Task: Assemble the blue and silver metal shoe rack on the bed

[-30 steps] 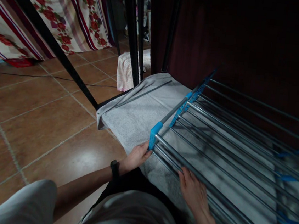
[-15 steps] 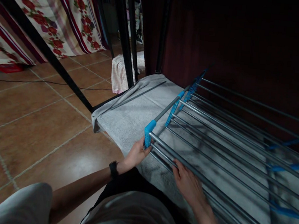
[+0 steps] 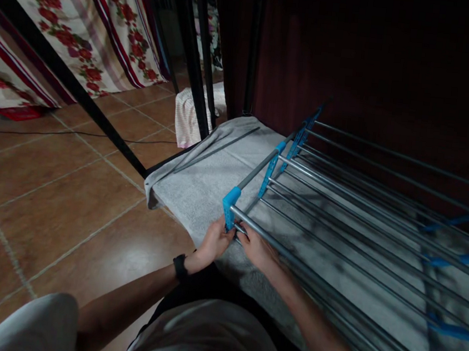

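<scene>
The left hand (image 3: pixel 212 241) curls round the lower end of the blue corner bracket (image 3: pixel 231 200); just right of the bracket, the right hand (image 3: pixel 257 249) bends its fingers, their hold hidden. The drying rack (image 3: pixel 341 194) stretches beyond; uneven pulling could skew it.

**A home was indicated by its furnishings**

A household room was suggested by a flowered curtain (image 3: pixel 65 35), hung well beyond the fingers (image 3: pixel 246 235) and to their left. On that same side, brown floor tiles (image 3: pixel 89 205) were crossed by a thin dark cable (image 3: pixel 88 134). A clothes rack (image 3: pixel 266 178) with metal bars was placed right at the fingers, and a soft grey cloth (image 3: pixel 208 187) was spread beneath it. Farther beyond them, a pale striped cloth (image 3: pixel 185 120) was seen. Which room it was could not be told.
</scene>
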Motion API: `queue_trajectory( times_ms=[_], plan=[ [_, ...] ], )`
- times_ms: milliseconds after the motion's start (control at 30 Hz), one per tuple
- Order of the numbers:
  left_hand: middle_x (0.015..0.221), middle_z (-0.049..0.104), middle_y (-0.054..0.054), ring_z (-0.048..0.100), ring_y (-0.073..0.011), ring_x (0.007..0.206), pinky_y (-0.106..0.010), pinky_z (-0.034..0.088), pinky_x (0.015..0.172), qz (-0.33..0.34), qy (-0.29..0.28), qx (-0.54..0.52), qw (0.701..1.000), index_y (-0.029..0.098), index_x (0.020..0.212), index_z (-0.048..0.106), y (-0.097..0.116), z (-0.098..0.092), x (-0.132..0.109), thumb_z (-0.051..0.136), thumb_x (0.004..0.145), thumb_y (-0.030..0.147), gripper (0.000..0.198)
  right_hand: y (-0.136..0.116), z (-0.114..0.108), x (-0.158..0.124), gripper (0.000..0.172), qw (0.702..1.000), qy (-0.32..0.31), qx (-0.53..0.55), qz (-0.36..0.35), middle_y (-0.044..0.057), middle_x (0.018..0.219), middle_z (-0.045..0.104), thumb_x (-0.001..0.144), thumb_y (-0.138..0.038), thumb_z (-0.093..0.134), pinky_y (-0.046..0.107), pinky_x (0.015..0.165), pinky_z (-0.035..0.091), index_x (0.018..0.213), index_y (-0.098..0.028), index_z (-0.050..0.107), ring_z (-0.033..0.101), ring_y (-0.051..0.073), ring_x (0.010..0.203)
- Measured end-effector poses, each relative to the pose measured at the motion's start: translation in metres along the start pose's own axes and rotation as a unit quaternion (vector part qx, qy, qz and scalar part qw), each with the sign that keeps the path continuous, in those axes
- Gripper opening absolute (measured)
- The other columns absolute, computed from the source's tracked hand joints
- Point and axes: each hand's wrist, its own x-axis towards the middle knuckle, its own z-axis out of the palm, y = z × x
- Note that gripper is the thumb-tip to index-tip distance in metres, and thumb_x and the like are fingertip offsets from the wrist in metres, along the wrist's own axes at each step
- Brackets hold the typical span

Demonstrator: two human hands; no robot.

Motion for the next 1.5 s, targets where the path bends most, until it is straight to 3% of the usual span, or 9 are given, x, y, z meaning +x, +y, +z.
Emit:
queue_trajectory(
  times_ms=[167, 333, 467, 767, 1033, 1233, 1500],
  plan=[
    [0.082, 0.065, -0.004, 0.056, -0.0173, 0.074, -0.03, 0.048, 0.071, -0.011, 0.006, -0.036, 0.999, 0.016, 0.09, 0.057, 0.006, 0.002, -0.002, 0.05, 0.08, 0.019, 0.013, -0.002, -0.003, 0.0, 0.035, 0.996, -0.074, -0.045, 0.027, 0.008, 0.102, 0.071, 0.098, -0.034, 0.037, 0.03, 0.077, 0.048, 0.123, -0.024, 0.059, 0.067, 0.023, 0.09],
    [0.084, 0.064, -0.004, 0.058, -0.019, 0.082, -0.034, 0.049, 0.08, -0.021, 0.015, -0.067, 0.997, 0.017, 0.089, 0.056, 0.007, 0.006, -0.002, 0.05, 0.078, 0.016, 0.013, -0.011, -0.011, 0.001, 0.033, 0.993, -0.102, -0.05, 0.031, 0.008, 0.103, 0.07, 0.098, -0.027, 0.036, 0.028, 0.08, 0.046, 0.122, -0.02, 0.059, 0.065, 0.02, 0.095],
    [0.079, 0.062, -0.003, 0.057, -0.0176, 0.077, -0.032, 0.05, 0.076, -0.036, 0.033, -0.081, 0.996, 0.017, 0.085, 0.056, 0.007, 0.01, -0.003, 0.049, 0.076, 0.014, 0.012, -0.019, -0.013, 0.002, 0.033, 0.994, -0.093, -0.042, 0.038, 0.008, 0.106, 0.069, 0.098, -0.021, 0.035, 0.024, 0.08, 0.046, 0.123, -0.018, 0.057, 0.064, 0.018, 0.097],
    [0.076, 0.061, -0.002, 0.054, -0.0154, 0.071, -0.03, 0.049, 0.071, -0.047, 0.043, -0.105, 0.992, 0.017, 0.08, 0.054, 0.012, 0.012, -0.001, 0.047, 0.073, 0.009, 0.013, -0.011, -0.003, 0.008, 0.04, 0.996, -0.061, -0.051, 0.047, 0.005, 0.105, 0.07, 0.101, -0.044, 0.031, 0.027, 0.08, 0.047, 0.128, -0.027, 0.055, 0.065, 0.018, 0.094],
    [0.088, 0.065, -0.004, 0.058, -0.0187, 0.088, -0.033, 0.05, 0.083, -0.024, 0.038, -0.134, 0.99, 0.018, 0.095, 0.056, 0.017, 0.01, -0.003, 0.045, 0.072, 0.003, 0.029, -0.018, -0.013, 0.005, 0.043, 0.995, -0.06, -0.053, 0.063, 0.005, 0.102, 0.071, 0.097, -0.05, 0.034, 0.026, 0.074, 0.046, 0.123, -0.026, 0.06, 0.066, 0.019, 0.091],
    [0.085, 0.065, -0.004, 0.059, -0.0193, 0.088, -0.034, 0.05, 0.084, -0.019, 0.054, -0.099, 0.993, 0.019, 0.083, 0.056, 0.019, 0.009, -0.004, 0.048, 0.076, 0.01, 0.014, -0.017, -0.009, 0.006, 0.045, 0.992, -0.063, -0.085, 0.072, 0.007, 0.096, 0.072, 0.098, -0.052, 0.033, 0.027, 0.074, 0.046, 0.123, -0.025, 0.06, 0.067, 0.02, 0.088],
    [0.078, 0.063, -0.003, 0.057, -0.0177, 0.077, -0.032, 0.051, 0.075, -0.036, 0.045, -0.096, 0.994, 0.019, 0.076, 0.055, 0.012, 0.013, -0.005, 0.046, 0.074, 0.01, 0.013, -0.02, -0.009, 0.007, 0.043, 0.989, -0.058, -0.116, 0.073, 0.007, 0.093, 0.072, 0.098, -0.05, 0.034, 0.032, 0.075, 0.047, 0.122, -0.027, 0.062, 0.067, 0.024, 0.088]
  ],
)
